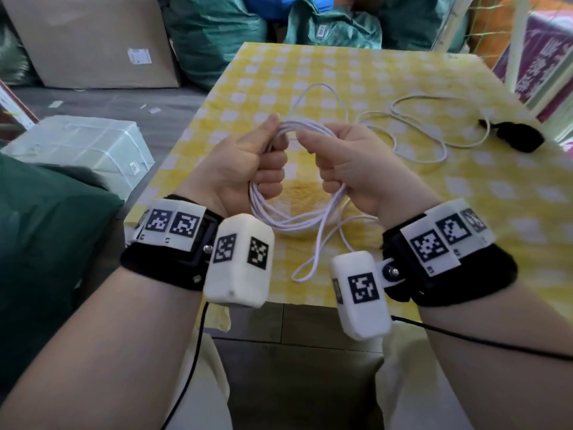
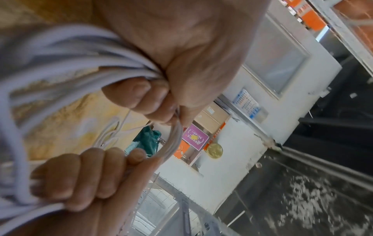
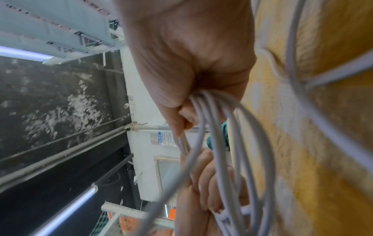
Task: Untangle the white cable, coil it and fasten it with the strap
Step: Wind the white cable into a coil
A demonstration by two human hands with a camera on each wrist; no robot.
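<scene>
Both hands hold a coil of white cable [image 1: 288,218] upright over the near part of the yellow checked table [image 1: 465,212]. My left hand [image 1: 248,159] grips the coil's left side, fingers curled round the bundled strands [image 2: 66,60]. My right hand [image 1: 347,166] grips its right side, thumb up, with the strands [image 3: 218,127] passing through the fist. The uncoiled length [image 1: 434,144] trails in loose loops across the table to the right. A loose loop [image 1: 313,262] hangs near the table's front edge. The black strap [image 1: 517,136] lies at the far right edge.
Green sacks [image 1: 214,35] and a cardboard box [image 1: 93,41] stand beyond the table's far and left sides. A wrapped white parcel [image 1: 77,150] lies on the floor at the left. A purple printed box [image 1: 542,66] stands at the back right.
</scene>
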